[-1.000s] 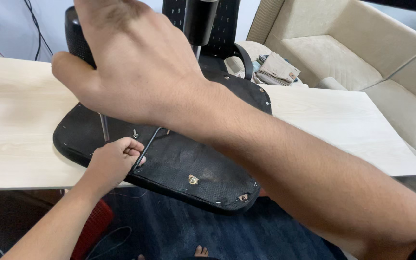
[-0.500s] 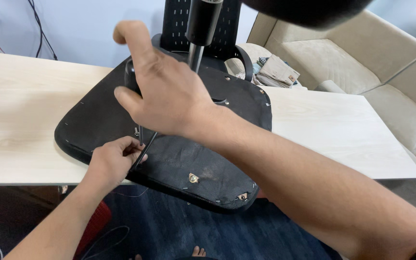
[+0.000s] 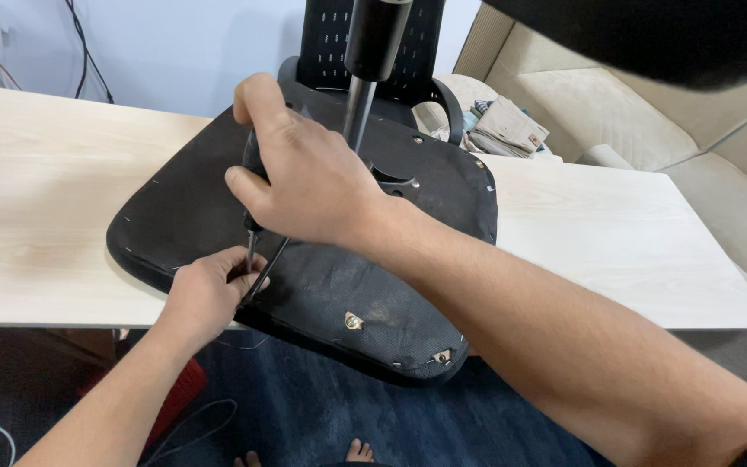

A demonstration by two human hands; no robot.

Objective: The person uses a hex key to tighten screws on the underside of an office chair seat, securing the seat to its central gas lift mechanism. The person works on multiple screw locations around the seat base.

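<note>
Right grip (image 3: 304, 186) clasps screwdriver (image 3: 252, 186) over seat (image 3: 391, 285).

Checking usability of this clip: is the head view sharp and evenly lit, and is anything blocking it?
Head view: sharp, soft even light, no glare. The right hand and left hand on the screwdriver are crisp. A dark blurred shape covers the top right corner. Wide-angle lens bends the table edges.

Right hand (image 3: 304, 186) gripping screwdriver (image 3: 252, 227); left hand (image 3: 209, 290) at upturned chair seat (image 3: 365, 285)
</note>
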